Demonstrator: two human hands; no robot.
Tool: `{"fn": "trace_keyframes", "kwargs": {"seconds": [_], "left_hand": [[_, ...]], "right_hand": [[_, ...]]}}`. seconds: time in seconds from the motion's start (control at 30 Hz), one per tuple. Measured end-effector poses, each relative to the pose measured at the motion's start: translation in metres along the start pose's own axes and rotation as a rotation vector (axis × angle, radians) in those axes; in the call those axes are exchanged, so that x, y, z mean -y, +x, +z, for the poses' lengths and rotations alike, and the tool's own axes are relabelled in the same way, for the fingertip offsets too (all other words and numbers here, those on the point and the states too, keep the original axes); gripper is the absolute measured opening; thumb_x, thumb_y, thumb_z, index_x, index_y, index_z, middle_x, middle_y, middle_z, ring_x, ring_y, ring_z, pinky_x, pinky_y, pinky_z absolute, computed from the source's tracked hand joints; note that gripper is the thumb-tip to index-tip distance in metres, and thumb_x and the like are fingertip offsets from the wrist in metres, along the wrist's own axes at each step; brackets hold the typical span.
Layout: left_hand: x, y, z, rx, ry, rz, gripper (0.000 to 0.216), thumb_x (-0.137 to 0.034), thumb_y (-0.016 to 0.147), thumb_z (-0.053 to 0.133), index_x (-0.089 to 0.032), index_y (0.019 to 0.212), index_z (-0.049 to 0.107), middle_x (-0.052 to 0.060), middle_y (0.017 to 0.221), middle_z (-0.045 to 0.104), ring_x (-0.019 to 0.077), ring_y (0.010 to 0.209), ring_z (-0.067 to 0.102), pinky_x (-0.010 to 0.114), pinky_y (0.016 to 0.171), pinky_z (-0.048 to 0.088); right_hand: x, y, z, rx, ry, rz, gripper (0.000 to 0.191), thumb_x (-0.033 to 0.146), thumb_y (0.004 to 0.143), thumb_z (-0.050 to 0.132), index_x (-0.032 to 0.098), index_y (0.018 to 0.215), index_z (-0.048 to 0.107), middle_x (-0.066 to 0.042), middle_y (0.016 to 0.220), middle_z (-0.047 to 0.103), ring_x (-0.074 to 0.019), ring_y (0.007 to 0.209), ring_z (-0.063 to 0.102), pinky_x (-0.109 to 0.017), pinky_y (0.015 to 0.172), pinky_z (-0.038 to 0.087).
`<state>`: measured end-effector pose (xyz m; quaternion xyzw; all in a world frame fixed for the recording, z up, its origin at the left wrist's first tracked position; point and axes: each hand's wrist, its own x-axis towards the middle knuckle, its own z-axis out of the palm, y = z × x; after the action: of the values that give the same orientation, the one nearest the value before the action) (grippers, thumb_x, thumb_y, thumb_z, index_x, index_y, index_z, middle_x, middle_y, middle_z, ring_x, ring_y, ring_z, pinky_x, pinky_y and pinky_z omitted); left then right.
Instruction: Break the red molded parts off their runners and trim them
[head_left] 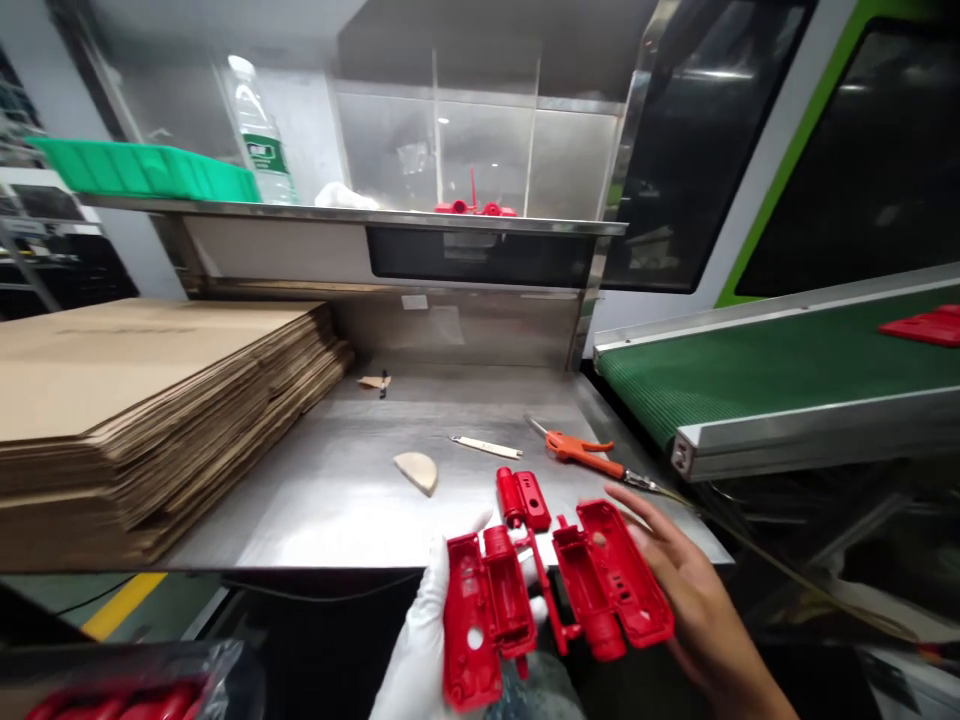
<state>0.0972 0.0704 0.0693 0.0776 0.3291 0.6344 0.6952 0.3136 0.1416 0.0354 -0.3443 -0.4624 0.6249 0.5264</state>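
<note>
My left hand (420, 640), in a white glove, grips the left half of a red moulded plastic part (517, 590) from below. This part is a set of housing shells joined by thin runners. My bare right hand (686, 590) holds the right shell (611, 575) of the same part, with the fingers curled behind it and the thumb side underneath. A smaller red piece (523, 497) at the top of the moulding points toward the steel table (337, 490). I hold the part just above the table's front edge.
A tall stack of flat cardboard (142, 400) fills the table's left. On the table lie an orange-handled tool (581, 452), a thin pale stick (486, 446) and a pale half-round piece (417, 470). A green conveyor belt (750, 365) carrying a red part (926, 325) runs at right. A shelf holds a green tray (142, 168) and bottle (259, 130).
</note>
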Motion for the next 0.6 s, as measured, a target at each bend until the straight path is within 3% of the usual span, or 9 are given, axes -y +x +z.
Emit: {"fn": "trace_keyframes", "kwargs": {"seconds": [0.07, 0.17, 0.3, 0.47, 0.6], "left_hand": [[-0.001, -0.001, 0.004, 0.010, -0.025, 0.000, 0.064, -0.041, 0.096, 0.057, -0.022, 0.154, 0.037, 0.017, 0.116, 0.076, 0.0330, 0.104, 0.073, 0.050, 0.092, 0.059], [-0.001, 0.001, 0.003, 0.006, 0.001, 0.019, 0.061, -0.044, 0.096, 0.055, -0.022, 0.152, 0.042, 0.016, 0.119, 0.075, 0.0320, 0.105, 0.073, 0.048, 0.094, 0.057], [0.001, 0.012, -0.015, 0.016, 0.022, 0.025, 0.063, -0.054, 0.092, 0.057, -0.027, 0.149, 0.047, 0.013, 0.118, 0.075, 0.0312, 0.100, 0.074, 0.046, 0.089, 0.059], [0.000, 0.025, -0.043, -0.061, 0.065, 0.034, 0.055, -0.051, 0.090, 0.061, -0.028, 0.140, 0.058, 0.006, 0.103, 0.080, 0.0265, 0.092, 0.076, 0.035, 0.084, 0.059], [0.001, 0.029, -0.044, -0.048, 0.051, 0.001, 0.060, -0.060, 0.090, 0.056, -0.024, 0.137, 0.061, 0.009, 0.096, 0.081, 0.0299, 0.086, 0.076, 0.042, 0.082, 0.060]], "right_hand": [[-0.002, -0.005, -0.003, 0.009, 0.112, 0.120, 0.050, 0.052, 0.093, 0.064, 0.029, 0.137, 0.057, -0.010, 0.137, 0.063, -0.0243, 0.121, 0.062, -0.030, 0.091, 0.055], [-0.003, -0.007, -0.005, 0.025, 0.165, 0.208, 0.055, 0.046, 0.091, 0.069, 0.026, 0.140, 0.053, -0.012, 0.129, 0.067, -0.0239, 0.107, 0.070, -0.031, 0.085, 0.058], [-0.004, -0.004, -0.005, 0.078, 0.082, 0.217, 0.068, 0.034, 0.085, 0.078, 0.026, 0.145, 0.046, -0.013, 0.123, 0.070, -0.0248, 0.097, 0.073, -0.033, 0.079, 0.059], [-0.003, -0.007, 0.002, 0.076, 0.092, 0.216, 0.068, 0.031, 0.083, 0.081, 0.025, 0.141, 0.047, -0.015, 0.124, 0.069, -0.0271, 0.102, 0.071, -0.034, 0.079, 0.059], [-0.005, -0.009, 0.007, 0.097, 0.104, 0.233, 0.069, 0.033, 0.082, 0.081, 0.022, 0.142, 0.047, -0.016, 0.126, 0.068, -0.0279, 0.100, 0.072, -0.035, 0.080, 0.059]]}}
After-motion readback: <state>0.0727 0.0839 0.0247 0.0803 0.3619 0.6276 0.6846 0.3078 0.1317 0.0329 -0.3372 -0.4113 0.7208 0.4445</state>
